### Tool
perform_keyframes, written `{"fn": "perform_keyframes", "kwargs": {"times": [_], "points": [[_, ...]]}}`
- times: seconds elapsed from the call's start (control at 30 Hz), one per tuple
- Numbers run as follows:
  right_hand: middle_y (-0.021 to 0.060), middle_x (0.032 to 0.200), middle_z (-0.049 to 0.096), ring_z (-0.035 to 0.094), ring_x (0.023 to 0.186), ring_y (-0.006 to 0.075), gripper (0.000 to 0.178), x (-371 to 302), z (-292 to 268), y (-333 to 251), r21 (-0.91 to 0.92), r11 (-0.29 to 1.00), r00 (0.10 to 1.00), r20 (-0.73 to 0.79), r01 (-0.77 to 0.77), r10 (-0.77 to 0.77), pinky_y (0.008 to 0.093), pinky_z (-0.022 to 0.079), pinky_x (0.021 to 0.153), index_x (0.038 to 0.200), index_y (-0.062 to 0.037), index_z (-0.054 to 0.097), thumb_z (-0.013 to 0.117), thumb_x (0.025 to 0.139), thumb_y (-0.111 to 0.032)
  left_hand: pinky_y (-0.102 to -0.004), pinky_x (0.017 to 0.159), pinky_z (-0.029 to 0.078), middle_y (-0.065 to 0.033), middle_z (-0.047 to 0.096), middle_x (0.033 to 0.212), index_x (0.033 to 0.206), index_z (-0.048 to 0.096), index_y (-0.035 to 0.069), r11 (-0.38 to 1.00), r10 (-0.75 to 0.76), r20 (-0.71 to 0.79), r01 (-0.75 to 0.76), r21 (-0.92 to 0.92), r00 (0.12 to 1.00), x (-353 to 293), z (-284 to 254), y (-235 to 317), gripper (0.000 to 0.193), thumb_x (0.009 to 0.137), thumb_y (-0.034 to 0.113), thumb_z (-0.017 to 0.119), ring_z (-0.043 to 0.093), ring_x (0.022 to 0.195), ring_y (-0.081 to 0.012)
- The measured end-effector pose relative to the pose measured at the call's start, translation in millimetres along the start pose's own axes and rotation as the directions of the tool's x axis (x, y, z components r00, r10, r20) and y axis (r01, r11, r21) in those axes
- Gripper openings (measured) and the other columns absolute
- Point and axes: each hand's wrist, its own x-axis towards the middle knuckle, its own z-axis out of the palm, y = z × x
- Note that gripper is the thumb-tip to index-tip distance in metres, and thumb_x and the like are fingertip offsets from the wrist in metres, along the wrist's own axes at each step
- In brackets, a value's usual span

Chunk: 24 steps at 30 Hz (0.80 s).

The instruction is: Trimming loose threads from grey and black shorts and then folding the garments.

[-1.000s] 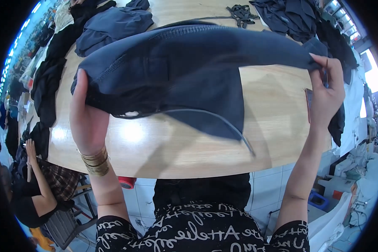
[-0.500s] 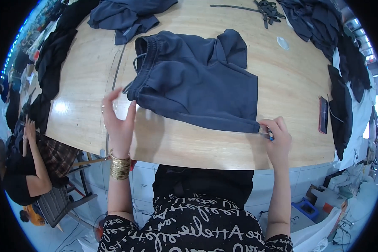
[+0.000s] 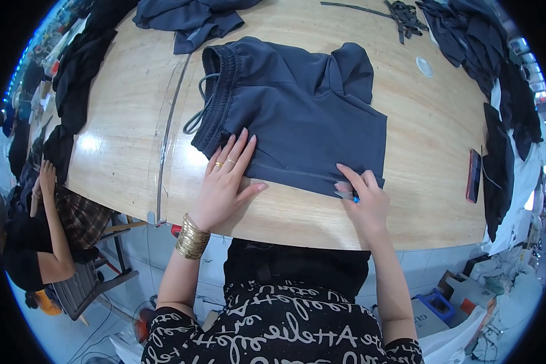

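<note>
While the navy fabric shorts (image 3: 303, 115) lie on the pale wooden tabletop (image 3: 285, 212), the open left hand (image 3: 220, 182) rests on them beside the gathered waistband (image 3: 226, 97); the right hand (image 3: 365, 203) grips a small blue-and-grey tool (image 3: 355, 199). The near leg (image 3: 340, 145) is flattened; the far leg (image 3: 357, 73), not yet.

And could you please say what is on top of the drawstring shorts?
The left hand lies near the waistband; the right hand, with a small tool, overlaps the near edge. Whatever they cover is hidden.
</note>
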Motion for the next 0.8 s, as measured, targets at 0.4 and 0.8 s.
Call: {"fn": "perform_keyframes", "kwargs": {"times": [0.4,0.8], "points": [[0.0009,0.07,0.05,0.048,0.056,0.0115,0.036,-29.0,-58.0,37.2,0.266,0.945,0.962,0.243,-0.191,0.126,0.0237,0.041,0.053,0.104,-0.0152,0.067,0.073,0.07,-0.007,-0.028,0.081,0.048,-0.0134,0.06,0.117,0.125,0.054,0.005,0.606,-0.013,0.355,0.29,-0.741,0.935,-24.3,-59.5,28.0,0.038,0.088,0.015,0.058,0.061,0.099,-0.0174],[0.0039,0.074,0.052,0.05,0.068,0.0128,0.013,48.8,-90.6,51.1,0.244,0.941,0.941,-0.185,-0.234,0.282,0.0245,0.04,0.064,0.092,-0.0047,0.067,0.066,0.079,-0.007,-0.0198,0.056,0.044,-0.003,0.067,0.086,0.1,0.066,0.005,0.73,-0.446,-0.201,0.224,-0.645,0.872,-2.3,-41.6,-3.7,0.016,0.086,0.01,0.061,0.06,0.07,-0.0079]]}}
